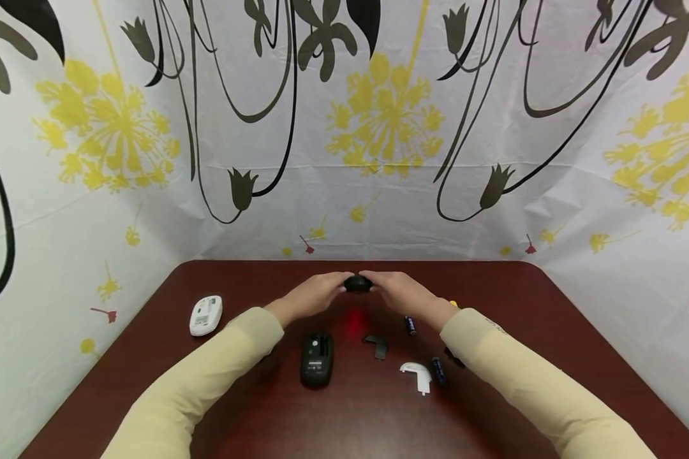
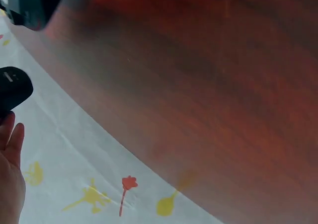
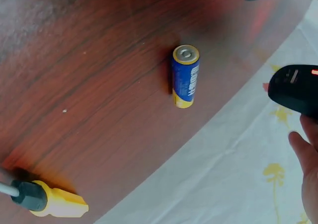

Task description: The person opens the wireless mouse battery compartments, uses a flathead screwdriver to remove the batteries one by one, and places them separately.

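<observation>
In the head view, a black computer mouse (image 1: 358, 284) is held up between both hands over the far part of the table. The left hand (image 1: 312, 294) grips its left end and the right hand (image 1: 404, 294) its right end, fingertips on the shell. A red glow falls on the tabletop below it. The right wrist view shows the mouse's (image 3: 294, 89) underside with a small red light at the frame edge. A second black mouse (image 1: 317, 360) lies belly up nearer the body, its battery bay uncovered. Just right of it lies a black battery cover (image 1: 377, 346).
A white mouse (image 1: 206, 315) lies upside down at the left. A white battery cover (image 1: 419, 376) and a blue battery (image 1: 439, 370) lie front right. Another battery (image 1: 410, 325) and a yellow-handled screwdriver (image 3: 59, 202) lie near the right forearm. A patterned cloth (image 1: 379, 210) hangs behind the table (image 1: 367, 421).
</observation>
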`<state>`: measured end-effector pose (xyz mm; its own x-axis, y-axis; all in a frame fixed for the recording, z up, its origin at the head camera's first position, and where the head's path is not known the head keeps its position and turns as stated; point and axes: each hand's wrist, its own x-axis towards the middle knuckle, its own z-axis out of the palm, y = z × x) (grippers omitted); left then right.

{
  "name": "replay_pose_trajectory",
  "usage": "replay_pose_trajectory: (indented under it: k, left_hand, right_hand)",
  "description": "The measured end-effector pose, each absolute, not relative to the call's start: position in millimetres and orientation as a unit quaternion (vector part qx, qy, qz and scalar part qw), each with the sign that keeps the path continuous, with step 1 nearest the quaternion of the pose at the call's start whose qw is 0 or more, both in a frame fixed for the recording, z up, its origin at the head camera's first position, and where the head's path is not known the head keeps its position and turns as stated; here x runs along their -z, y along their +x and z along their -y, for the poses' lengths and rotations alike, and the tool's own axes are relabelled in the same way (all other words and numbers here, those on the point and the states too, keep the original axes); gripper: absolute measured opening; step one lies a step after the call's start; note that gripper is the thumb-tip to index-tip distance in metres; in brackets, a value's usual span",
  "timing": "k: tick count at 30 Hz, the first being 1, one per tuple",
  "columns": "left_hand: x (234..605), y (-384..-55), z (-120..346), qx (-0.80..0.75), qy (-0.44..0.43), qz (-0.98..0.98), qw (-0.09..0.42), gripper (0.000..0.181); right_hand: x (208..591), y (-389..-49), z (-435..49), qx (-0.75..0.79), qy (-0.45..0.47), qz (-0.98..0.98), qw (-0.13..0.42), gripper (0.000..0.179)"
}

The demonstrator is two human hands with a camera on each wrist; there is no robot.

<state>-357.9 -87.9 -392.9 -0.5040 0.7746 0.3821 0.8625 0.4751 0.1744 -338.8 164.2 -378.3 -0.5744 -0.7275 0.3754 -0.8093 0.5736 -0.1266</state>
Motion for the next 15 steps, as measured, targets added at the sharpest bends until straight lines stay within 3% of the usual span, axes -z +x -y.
replay_pose_trajectory:
  k: [4,15]
  left_hand:
    - [392,-353,88,0.241,-0.463,0.848,0.094,0.035]
    - [382,-333,82,0.368,-0.410,0.830,0.082,0.034]
  right_hand:
    - [375,-335,-165,-0.195,0.426,0.877,0.100,0.042]
    - [371,-318,-166,-0.359,0.359,0.861,0.039,0.038]
